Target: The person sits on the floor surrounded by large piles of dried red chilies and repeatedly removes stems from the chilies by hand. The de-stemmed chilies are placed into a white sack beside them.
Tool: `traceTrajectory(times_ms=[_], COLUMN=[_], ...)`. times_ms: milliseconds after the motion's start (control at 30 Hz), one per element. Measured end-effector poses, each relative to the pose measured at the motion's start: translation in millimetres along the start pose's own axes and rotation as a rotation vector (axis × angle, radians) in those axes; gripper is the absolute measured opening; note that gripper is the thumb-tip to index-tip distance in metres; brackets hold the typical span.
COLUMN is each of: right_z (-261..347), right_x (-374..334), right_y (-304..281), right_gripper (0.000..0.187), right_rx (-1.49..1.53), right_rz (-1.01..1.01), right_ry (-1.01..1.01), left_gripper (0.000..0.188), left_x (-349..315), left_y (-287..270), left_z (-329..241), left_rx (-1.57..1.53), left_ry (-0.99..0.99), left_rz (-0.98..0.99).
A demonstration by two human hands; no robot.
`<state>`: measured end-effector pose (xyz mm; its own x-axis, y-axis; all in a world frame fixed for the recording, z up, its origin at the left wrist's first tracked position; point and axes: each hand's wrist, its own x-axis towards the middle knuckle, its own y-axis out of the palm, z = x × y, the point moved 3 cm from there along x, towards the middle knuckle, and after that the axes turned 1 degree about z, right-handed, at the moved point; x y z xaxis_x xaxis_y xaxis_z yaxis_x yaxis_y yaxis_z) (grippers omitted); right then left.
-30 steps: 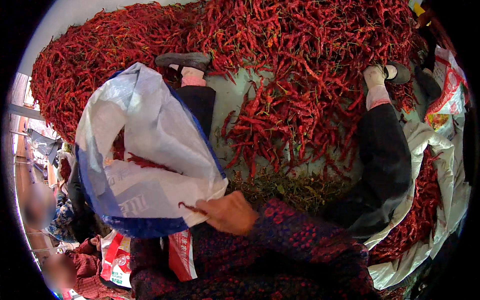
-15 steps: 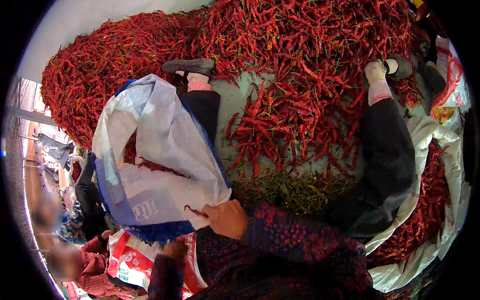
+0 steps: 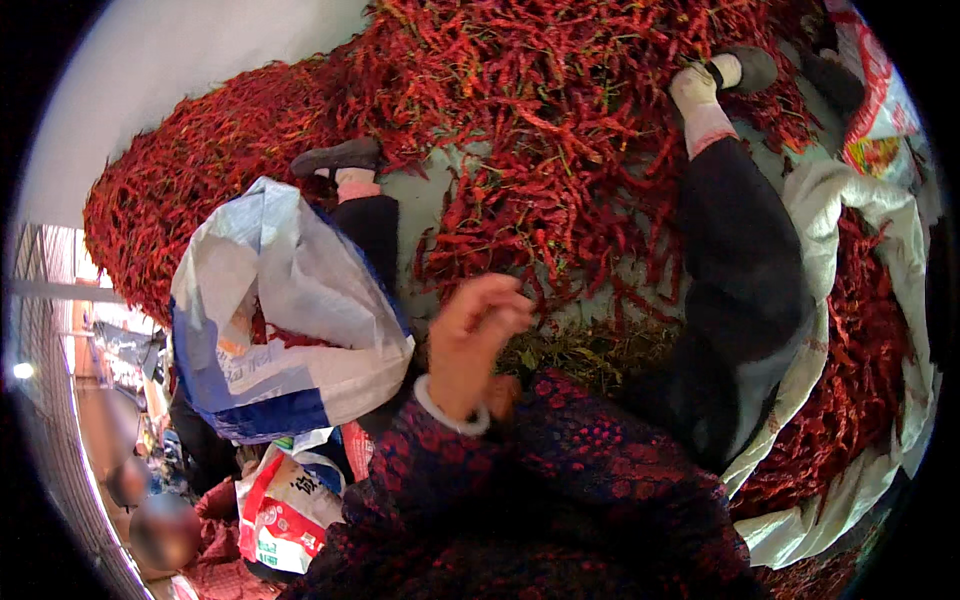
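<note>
My left hand (image 3: 474, 340), with a pale bracelet (image 3: 449, 408) at the wrist, is raised over the near edge of the loose dried red chillies (image 3: 560, 225). Its fingers are loosely bent and a little blurred; I see nothing held in them. Behind that wrist a small part of my right hand (image 3: 503, 396) shows, low by my patterned sleeve, its fingers hidden. To the left stands a white and blue woven sack (image 3: 340, 385), its mouth open, with some red chillies (image 3: 262, 325) inside. Neither hand touches it.
A large heap of chillies (image 3: 230, 170) spreads across the far side. My legs stretch out around the nearer chillies. Stems and scraps (image 3: 590, 348) lie close to me. A pale sack full of chillies (image 3: 825, 190) stands at right. Other people sit at lower left beside a red-white bag (image 3: 290, 510).
My left hand has risen from beside the sack to over the chillies. My right hand, which held a chilli at the sack's rim, has drawn back rightward. The view has shifted.
</note>
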<state>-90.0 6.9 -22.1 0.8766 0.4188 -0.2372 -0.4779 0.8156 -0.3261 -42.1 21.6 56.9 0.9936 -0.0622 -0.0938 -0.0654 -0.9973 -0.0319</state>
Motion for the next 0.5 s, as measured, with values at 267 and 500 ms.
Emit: traceTrajectory(times_ms=[267,500], right_z=[-83.5,-115.9], right_x=[-29.8,-22.7], right_y=[-30.5,-53.6], right_gripper=[0.024,0.033], right_rx=[0.774,1.903], right_rz=[-0.288,-0.011], right_ry=[0.027,0.338], left_gripper=[0.017,0.028], left_x=[1.0,-6.6], left_y=[-101.1,-118.7], left_z=[154.8,171.2], left_rx=[0.572,1.144], left_ry=[-0.202,-0.297], left_rz=[-0.216,-0.213])
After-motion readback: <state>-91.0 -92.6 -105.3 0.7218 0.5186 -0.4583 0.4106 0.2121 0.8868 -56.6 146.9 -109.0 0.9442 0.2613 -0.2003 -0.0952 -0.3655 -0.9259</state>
